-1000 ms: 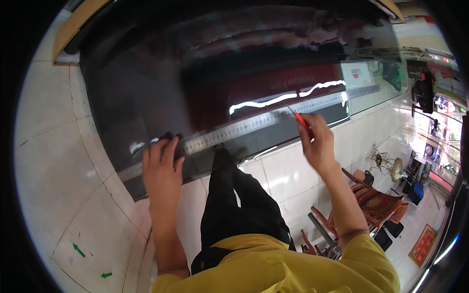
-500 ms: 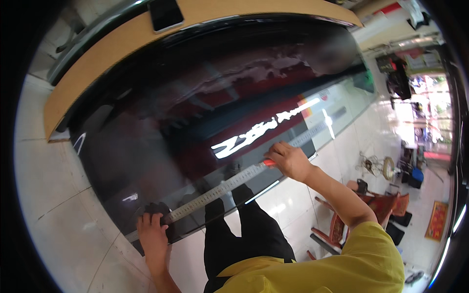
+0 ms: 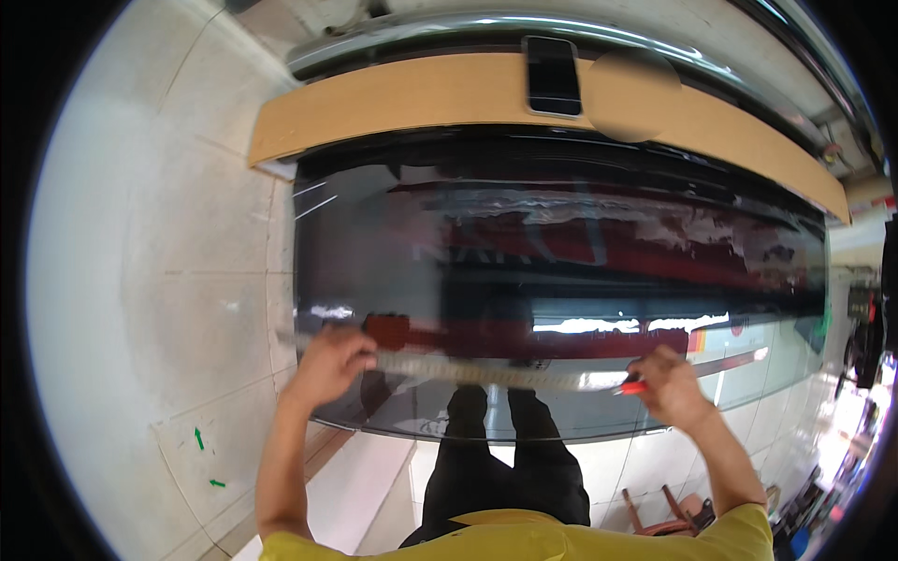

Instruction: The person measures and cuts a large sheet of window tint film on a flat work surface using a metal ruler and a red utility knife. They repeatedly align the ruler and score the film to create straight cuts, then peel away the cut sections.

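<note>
A dark glossy sheet, like tinting film (image 3: 393, 271), lies spread in front of me and mirrors the room. Across its near part runs a long metal ruler (image 3: 496, 374), slightly blurred by motion. My left hand (image 3: 332, 365) grips the ruler near its left end, fingers curled over it. At the other side my right hand (image 3: 672, 388) is closed around a small red-handled tool (image 3: 634, 386), possibly a cutter, and touches the ruler as well. The tool's tip cannot be made out. Whether the ruler touches the sheet or hovers just above it I cannot tell.
Behind the sheet stretches a long tan cardboard strip (image 3: 421, 89), with a dark-screened phone (image 3: 553, 77) on it. A shiny roll (image 3: 421, 39) lies beyond. Pale floor tiles (image 3: 210, 327) with green arrow marks are at left; a wooden chair (image 3: 659, 514) stands at lower right.
My view has turned, so the sheet now lies level across it. The ruler has swung from a slant to nearly crosswise, with both hands still on it.
</note>
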Tool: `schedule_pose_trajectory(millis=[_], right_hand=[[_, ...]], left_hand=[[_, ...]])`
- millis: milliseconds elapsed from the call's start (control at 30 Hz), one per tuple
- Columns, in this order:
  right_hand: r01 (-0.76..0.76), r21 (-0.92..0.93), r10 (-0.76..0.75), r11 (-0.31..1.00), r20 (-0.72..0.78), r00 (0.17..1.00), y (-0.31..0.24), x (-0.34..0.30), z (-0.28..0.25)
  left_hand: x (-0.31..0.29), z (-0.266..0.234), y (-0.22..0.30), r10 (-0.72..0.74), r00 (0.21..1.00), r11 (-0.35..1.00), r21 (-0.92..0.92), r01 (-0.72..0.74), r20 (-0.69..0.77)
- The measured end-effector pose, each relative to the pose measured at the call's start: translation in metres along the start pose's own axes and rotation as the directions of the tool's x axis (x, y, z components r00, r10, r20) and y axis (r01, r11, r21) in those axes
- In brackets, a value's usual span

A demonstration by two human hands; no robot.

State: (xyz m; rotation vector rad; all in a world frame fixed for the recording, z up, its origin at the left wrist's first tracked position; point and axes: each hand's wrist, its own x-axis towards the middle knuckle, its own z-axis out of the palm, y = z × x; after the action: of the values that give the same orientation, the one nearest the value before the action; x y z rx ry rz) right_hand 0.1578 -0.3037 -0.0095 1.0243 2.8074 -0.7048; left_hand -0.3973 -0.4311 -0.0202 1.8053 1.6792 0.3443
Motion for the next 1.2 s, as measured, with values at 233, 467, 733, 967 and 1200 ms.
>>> schedule_pose_trajectory(millis=[233, 467, 733, 967, 1200], right_hand=[[0.073, -0.094, -0.09, 0.993, -0.182, 0.979, 0.083, 0.127, -0.072], [-0.056, -0.006, 0.053, 0.998, -0.243, 0.968, 0.132, 0.203, -0.055], [-0.082, -0.056, 0.066, 0.995, -0.252, 0.965, 0.136, 0.233, -0.035], [-0.155, 0.032, 0.158, 0.987, -0.207, 0.965, 0.14, 0.243, -0.029], [-0.243, 0.049, 0.247, 0.969, -0.156, 0.956, 0.144, 0.243, -0.033]], left_hand=[[0.156, -0.033, -0.044, 0.237, 0.963, 0.958, 0.198, -0.209, -0.13], [0.199, -0.021, -0.102, 0.254, 0.89, 0.952, 0.257, -0.163, -0.378], [0.196, -0.011, -0.135, 0.233, 0.821, 0.963, 0.239, -0.121, -0.521], [0.169, 0.002, -0.136, 0.123, 0.655, 0.972, 0.223, 0.072, -0.745], [0.154, 0.023, -0.139, -0.04, 0.578, 0.885, 0.24, 0.4, -0.815]])
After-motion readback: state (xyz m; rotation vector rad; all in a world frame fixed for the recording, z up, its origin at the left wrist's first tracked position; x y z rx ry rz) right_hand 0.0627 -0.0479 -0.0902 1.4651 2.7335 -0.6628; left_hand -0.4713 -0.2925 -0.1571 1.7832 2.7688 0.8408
